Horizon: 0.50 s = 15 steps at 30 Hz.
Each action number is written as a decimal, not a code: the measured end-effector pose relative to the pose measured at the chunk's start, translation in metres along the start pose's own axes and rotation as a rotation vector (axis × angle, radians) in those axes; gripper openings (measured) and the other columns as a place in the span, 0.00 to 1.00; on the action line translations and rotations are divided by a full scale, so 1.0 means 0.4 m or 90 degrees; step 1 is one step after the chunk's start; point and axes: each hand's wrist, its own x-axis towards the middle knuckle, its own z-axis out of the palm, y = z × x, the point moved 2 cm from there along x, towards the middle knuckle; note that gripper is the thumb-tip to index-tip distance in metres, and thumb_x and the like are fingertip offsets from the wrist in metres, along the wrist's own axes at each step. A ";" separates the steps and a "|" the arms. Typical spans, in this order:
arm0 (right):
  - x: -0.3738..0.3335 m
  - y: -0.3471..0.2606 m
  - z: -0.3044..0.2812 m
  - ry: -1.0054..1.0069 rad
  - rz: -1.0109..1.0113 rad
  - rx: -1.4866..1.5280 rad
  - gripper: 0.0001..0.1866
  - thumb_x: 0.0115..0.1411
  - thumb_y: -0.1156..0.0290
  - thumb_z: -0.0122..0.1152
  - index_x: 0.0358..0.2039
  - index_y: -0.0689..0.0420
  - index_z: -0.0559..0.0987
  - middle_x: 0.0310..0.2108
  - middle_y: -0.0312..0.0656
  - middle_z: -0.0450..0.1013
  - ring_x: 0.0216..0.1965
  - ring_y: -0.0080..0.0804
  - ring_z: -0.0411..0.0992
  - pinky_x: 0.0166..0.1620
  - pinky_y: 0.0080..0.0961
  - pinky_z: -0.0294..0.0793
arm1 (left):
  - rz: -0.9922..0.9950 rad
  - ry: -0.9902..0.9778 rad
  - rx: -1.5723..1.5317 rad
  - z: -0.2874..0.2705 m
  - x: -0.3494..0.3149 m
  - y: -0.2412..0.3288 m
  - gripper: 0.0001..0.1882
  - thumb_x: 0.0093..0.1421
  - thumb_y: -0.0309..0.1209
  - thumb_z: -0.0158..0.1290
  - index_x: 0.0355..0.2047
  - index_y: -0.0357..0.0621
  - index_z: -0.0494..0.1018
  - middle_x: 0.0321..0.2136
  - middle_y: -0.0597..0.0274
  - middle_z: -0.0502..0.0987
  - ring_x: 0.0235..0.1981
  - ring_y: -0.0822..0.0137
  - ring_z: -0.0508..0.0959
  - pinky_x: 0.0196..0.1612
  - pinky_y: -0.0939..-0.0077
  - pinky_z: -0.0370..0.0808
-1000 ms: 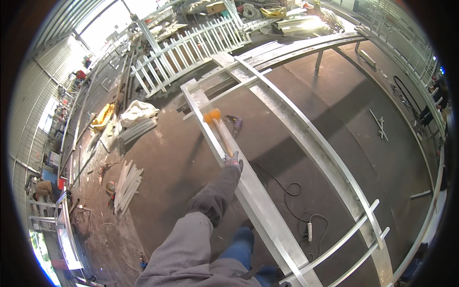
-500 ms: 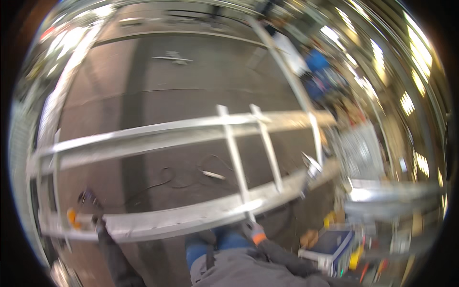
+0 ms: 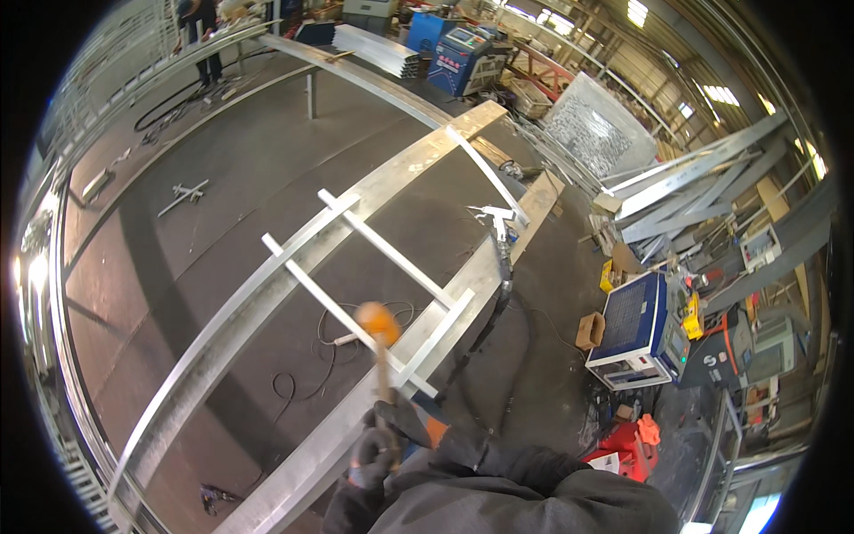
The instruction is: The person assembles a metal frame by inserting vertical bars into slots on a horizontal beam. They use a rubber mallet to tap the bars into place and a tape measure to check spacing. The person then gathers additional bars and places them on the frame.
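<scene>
A mallet with an orange head (image 3: pixel 377 322) and a pale wooden handle (image 3: pixel 383 381) stands up in front of me, over the near beam. Dark-gloved, my left hand (image 3: pixel 372 456) is closed around the lower handle. My right hand (image 3: pixel 405 422), gloved with an orange cuff, is closed on the handle just above it. Past the mallet, two thin metal bars (image 3: pixel 325 303) (image 3: pixel 387 249) lie across the near beam (image 3: pixel 289 485) and the far beam (image 3: pixel 356 214). A short metal strip (image 3: pixel 436 338) lies along the near beam by their ends.
A white torch-like tool (image 3: pixel 496 216) with a black hose rests on the near beam's far part. Cables (image 3: pixel 331 356) lie on the floor between the beams. To my right stand a blue-and-white machine (image 3: pixel 627 334) and a red can (image 3: pixel 627 449). Another person (image 3: pixel 200 40) stands far left.
My view has swung right. The mallet, earlier by my left hand at the far left, is now upright in both hands. My right hand has left the crossbar's end.
</scene>
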 end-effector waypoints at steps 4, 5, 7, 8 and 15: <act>0.020 -0.027 -0.306 0.385 -0.045 0.091 0.08 0.65 0.70 0.60 0.41 0.56 0.73 0.28 0.37 0.72 0.27 0.26 0.72 0.28 0.28 0.75 | -0.179 -0.039 0.239 0.074 0.170 -0.122 0.29 0.68 0.26 0.54 0.69 0.42 0.62 0.48 0.59 0.78 0.37 0.71 0.78 0.37 0.72 0.79; 0.046 -0.024 -0.412 0.468 -0.053 0.152 0.08 0.65 0.70 0.60 0.42 0.55 0.72 0.26 0.37 0.71 0.24 0.28 0.73 0.24 0.29 0.74 | -0.232 0.030 0.280 0.066 0.190 -0.151 0.29 0.67 0.26 0.55 0.68 0.43 0.63 0.49 0.58 0.79 0.37 0.70 0.79 0.37 0.72 0.79; 0.083 -0.031 -0.670 0.514 -0.026 0.238 0.10 0.65 0.74 0.61 0.43 0.56 0.70 0.25 0.39 0.71 0.22 0.31 0.73 0.22 0.31 0.74 | -0.294 0.136 0.408 0.019 0.231 -0.204 0.29 0.65 0.29 0.57 0.66 0.44 0.66 0.48 0.53 0.81 0.38 0.67 0.82 0.38 0.71 0.79; 0.126 -0.048 -0.812 0.594 -0.094 0.131 0.12 0.64 0.74 0.62 0.44 0.57 0.70 0.25 0.39 0.72 0.21 0.30 0.71 0.22 0.31 0.73 | -0.301 0.172 0.478 -0.010 0.243 -0.230 0.27 0.65 0.31 0.58 0.63 0.43 0.69 0.46 0.52 0.81 0.38 0.65 0.83 0.38 0.70 0.80; 0.548 -0.328 -1.778 0.743 -0.245 -0.111 0.11 0.63 0.72 0.64 0.41 0.54 0.69 0.18 0.34 0.67 0.14 0.27 0.64 0.16 0.30 0.65 | -0.423 0.404 0.831 -0.162 0.214 -0.405 0.16 0.60 0.33 0.57 0.49 0.45 0.77 0.34 0.53 0.84 0.34 0.59 0.85 0.38 0.63 0.81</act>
